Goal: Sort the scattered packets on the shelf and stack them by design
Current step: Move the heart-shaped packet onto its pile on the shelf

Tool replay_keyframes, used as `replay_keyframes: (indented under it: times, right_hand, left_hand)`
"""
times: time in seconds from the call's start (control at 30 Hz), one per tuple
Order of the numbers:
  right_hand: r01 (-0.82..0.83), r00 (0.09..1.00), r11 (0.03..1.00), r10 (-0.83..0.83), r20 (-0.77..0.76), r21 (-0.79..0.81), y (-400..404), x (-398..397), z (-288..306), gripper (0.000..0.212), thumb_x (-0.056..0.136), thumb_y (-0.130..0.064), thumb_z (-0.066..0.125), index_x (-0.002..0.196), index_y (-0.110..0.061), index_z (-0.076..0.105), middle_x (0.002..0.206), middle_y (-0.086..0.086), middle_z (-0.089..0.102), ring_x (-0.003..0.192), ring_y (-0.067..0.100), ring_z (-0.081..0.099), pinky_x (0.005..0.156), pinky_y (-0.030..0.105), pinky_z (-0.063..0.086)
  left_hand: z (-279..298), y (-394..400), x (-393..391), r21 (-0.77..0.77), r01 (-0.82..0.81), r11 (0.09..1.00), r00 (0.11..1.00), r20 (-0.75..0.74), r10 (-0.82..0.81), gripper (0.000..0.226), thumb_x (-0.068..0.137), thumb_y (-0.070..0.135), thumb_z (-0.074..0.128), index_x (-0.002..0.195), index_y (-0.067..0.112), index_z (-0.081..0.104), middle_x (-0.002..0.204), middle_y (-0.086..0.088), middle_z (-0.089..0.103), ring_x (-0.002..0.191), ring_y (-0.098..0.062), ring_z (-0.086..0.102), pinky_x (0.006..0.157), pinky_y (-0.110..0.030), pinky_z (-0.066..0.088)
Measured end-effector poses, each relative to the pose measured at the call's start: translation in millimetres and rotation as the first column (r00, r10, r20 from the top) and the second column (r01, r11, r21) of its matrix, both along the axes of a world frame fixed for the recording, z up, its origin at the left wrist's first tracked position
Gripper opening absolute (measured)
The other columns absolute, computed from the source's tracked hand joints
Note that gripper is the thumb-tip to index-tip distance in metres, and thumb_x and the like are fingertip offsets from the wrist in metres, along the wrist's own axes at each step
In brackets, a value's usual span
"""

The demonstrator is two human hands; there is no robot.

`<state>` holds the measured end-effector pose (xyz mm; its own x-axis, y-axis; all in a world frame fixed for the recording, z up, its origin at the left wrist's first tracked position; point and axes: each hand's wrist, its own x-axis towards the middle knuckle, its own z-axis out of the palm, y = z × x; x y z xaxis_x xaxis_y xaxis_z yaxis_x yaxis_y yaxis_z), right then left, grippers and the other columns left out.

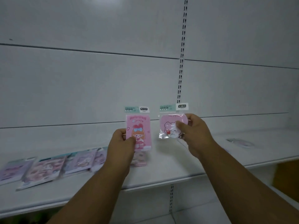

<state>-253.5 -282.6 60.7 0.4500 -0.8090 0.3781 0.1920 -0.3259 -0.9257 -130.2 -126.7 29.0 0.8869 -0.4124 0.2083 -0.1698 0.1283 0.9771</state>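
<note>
Above shelf point(161, 173): hands point(120, 140) grip 2 packets point(140, 135).

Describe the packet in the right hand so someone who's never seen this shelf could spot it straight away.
Above the white shelf, two hands hold up one packet each. The right hand pinches the bear packet, a clear bag with a pale green header card. Unlike the rectangular pink girl packet in the left hand, its pink card is rounded and shows a white bear.
</note>
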Motion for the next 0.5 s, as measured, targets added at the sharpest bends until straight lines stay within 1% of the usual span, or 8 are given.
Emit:
replay_keyframes:
  times: [0.1,0.17,0.2,0.27,0.33,0.37,0.43,0.5]
  right_hand:
    - [0.024,0.999,1.0,-0.024,0.022,0.001,-35.5,-48.8,6.3,0.014,0.089,-0.003,0.063,0.092,-0.016,0.064,0.093,0.012,0.07,0.078,0.027,0.067,0.07,0.042,0.058]
    - [0.053,0.998,0.999,-0.053,0.032,-0.006,-65.6,-82.0,8.1,0.015,0.087,-0.003,0.065,0.092,-0.017,0.066,0.095,0.013,0.072,0.08,0.028,0.068,0.073,0.042,0.057]
    - [0.066,0.997,0.998,-0.066,0.037,-0.008,-82.2,-98.4,8.1,0.015,0.087,-0.003,0.065,0.094,-0.017,0.066,0.094,0.012,0.072,0.079,0.026,0.068,0.071,0.04,0.057]
    - [0.08,0.996,0.997,-0.079,0.047,-0.014,-117.8,-127.9,8.3,0.018,0.086,-0.002,0.066,0.1,-0.013,0.067,0.092,0.01,0.072,0.071,0.02,0.066,0.061,0.03,0.055]
    - [0.065,0.997,0.998,-0.065,0.038,-0.018,-153.9,-151.8,9.4,0.019,0.085,0.0,0.066,0.103,-0.009,0.067,0.09,0.012,0.072,0.06,0.013,0.062,0.052,0.024,0.049]
    - [0.045,0.998,0.999,-0.045,0.034,-0.016,-171.5,-161.4,11.0,0.019,0.085,0.0,0.067,0.102,-0.008,0.068,0.089,0.014,0.072,0.058,0.015,0.06,0.052,0.024,0.048]
    - [0.009,1.0,1.0,-0.009,0.023,-0.007,-204.2,-175.5,14.2,0.016,0.084,0.0,0.068,0.099,-0.008,0.068,0.089,0.017,0.072,0.062,0.021,0.058,0.054,0.027,0.048]
    - [-0.019,1.0,1.0,0.019,0.009,-0.003,-229.9,-184.2,16.7,0.015,0.084,0.0,0.068,0.095,-0.01,0.068,0.08,0.011,0.071,0.055,0.015,0.059,0.051,0.025,0.047]
  left_hand:
    - [-0.3,-54.9,-28.6,0.054,0.082,0.995,0.997,0.006,-0.083,0.018,0.091,0.006,0.058,0.106,0.016,0.059,0.098,-0.004,0.071,0.082,-0.021,0.073,0.072,-0.037,0.061]
    - [-1.2,-96.9,-53.2,0.079,0.143,0.987,0.99,-0.013,-0.143,0.016,0.09,0.004,0.061,0.101,0.017,0.059,0.094,-0.003,0.07,0.081,-0.02,0.072,0.069,-0.034,0.059]
    - [-2.1,-119.0,-65.9,0.099,0.171,0.98,0.985,-0.019,-0.17,0.015,0.09,0.004,0.062,0.097,0.017,0.06,0.092,-0.003,0.07,0.08,-0.02,0.071,0.068,-0.033,0.058]
    - [-5.6,-164.2,-89.2,0.126,0.206,0.97,0.979,-0.041,-0.202,0.013,0.087,0.003,0.065,0.09,0.015,0.062,0.092,-0.008,0.072,0.08,-0.023,0.072,0.066,-0.032,0.057]
    - [-9.4,-207.3,-108.2,0.178,0.21,0.961,0.977,-0.057,-0.203,0.012,0.085,0.002,0.068,0.085,0.012,0.063,0.092,-0.011,0.073,0.08,-0.026,0.073,0.066,-0.034,0.058]
    - [-11.0,-227.2,-115.6,0.21,0.203,0.956,0.979,-0.058,-0.195,0.011,0.084,0.003,0.07,0.084,0.011,0.063,0.093,-0.012,0.073,0.081,-0.027,0.074,0.067,-0.035,0.059]
    - [-13.4,-262.6,-124.2,0.269,0.177,0.947,0.984,-0.063,-0.166,0.009,0.083,0.004,0.073,0.083,0.009,0.065,0.094,-0.016,0.073,0.082,-0.029,0.073,0.072,-0.039,0.061]
    - [-15.3,-289.5,-129.3,0.339,0.151,0.929,0.988,-0.059,-0.14,0.009,0.083,0.004,0.074,0.084,0.005,0.066,0.089,-0.017,0.072,0.075,-0.028,0.071,0.07,-0.04,0.062]
